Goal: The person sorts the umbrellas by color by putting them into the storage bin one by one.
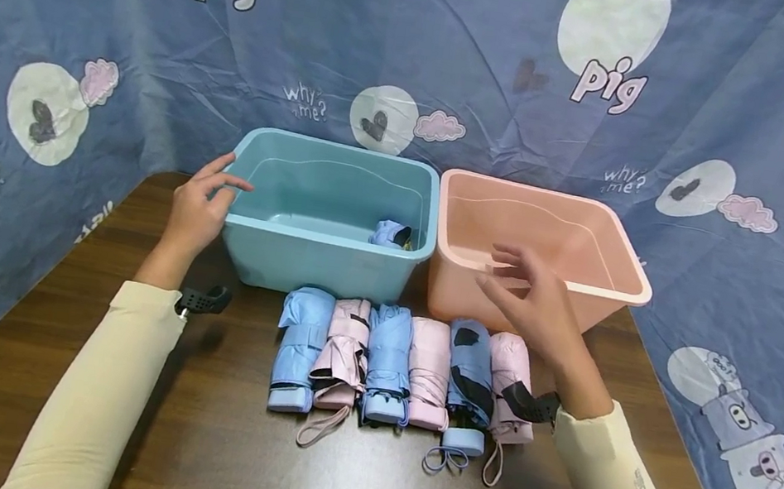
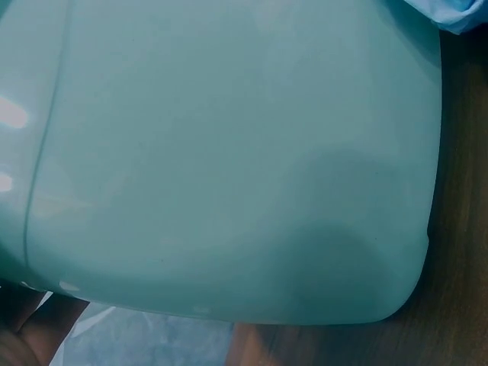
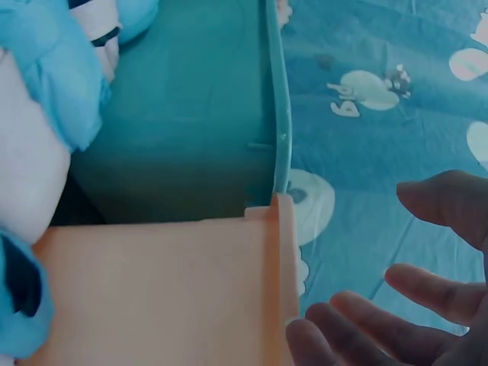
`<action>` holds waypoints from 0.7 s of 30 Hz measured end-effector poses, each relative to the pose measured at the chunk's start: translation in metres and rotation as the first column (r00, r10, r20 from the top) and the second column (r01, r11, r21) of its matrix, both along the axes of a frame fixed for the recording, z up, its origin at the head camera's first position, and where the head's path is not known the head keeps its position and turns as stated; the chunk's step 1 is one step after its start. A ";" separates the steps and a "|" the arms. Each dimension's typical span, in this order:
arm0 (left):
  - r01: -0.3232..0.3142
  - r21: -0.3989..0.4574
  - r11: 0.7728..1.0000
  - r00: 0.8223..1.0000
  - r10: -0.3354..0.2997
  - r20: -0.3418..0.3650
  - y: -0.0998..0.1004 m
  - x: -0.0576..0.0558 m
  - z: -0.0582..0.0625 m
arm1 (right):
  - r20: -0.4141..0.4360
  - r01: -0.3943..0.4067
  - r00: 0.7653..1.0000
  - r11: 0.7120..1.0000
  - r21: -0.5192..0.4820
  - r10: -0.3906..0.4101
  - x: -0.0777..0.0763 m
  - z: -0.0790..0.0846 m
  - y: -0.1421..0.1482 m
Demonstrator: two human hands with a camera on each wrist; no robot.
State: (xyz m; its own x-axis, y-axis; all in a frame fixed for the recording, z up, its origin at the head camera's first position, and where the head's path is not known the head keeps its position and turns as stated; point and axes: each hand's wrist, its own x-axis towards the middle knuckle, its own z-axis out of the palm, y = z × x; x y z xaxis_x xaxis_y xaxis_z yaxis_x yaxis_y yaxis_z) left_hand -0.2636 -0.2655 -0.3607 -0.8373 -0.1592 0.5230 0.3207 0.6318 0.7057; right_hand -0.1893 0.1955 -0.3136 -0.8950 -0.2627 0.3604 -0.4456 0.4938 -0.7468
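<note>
Six folded fabric umbrellas (image 1: 387,369), blue and pink by turns, lie near the blue-green plastic bin (image 1: 317,263) and peach plastic bin (image 1: 517,212); blue printed cloth (image 1: 501,59) hangs beyond. The dark wooden counter (image 1: 240,465) gives room nearer me. My left hand (image 1: 206,197), beside the left rim, and right hand (image 1: 533,298), above the peach bin's near rim, hold nothing, fingers loose.

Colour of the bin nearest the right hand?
That bin is a light peach-orange; it shows best in the head view.

Table (image 1: 219,454) — seemingly wooden, umbrellas (image 1: 389,353), two bins (image 1: 314,264)
</note>
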 end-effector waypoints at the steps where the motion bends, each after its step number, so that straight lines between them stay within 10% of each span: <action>1: 0.001 0.002 1.000 1.000 -0.001 0.003 0.000 0.000 0.000 | -0.006 0.006 1.000 1.000 0.013 -0.006 0.003 -0.002 0.002; 21: 0.006 0.015 1.000 1.000 -0.006 -0.012 0.001 0.000 0.000 | -0.058 0.089 0.995 0.990 0.111 -0.083 0.038 -0.037 0.035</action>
State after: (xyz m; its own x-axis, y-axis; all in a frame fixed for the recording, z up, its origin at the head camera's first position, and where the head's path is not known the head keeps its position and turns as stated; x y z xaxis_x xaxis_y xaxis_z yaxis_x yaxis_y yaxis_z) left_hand -0.2633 -0.2643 -0.3603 -0.8319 -0.1623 0.5307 0.3327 0.6195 0.7110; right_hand -0.1518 0.2306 -0.3510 -0.8966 -0.2268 0.3804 -0.4351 0.6119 -0.6605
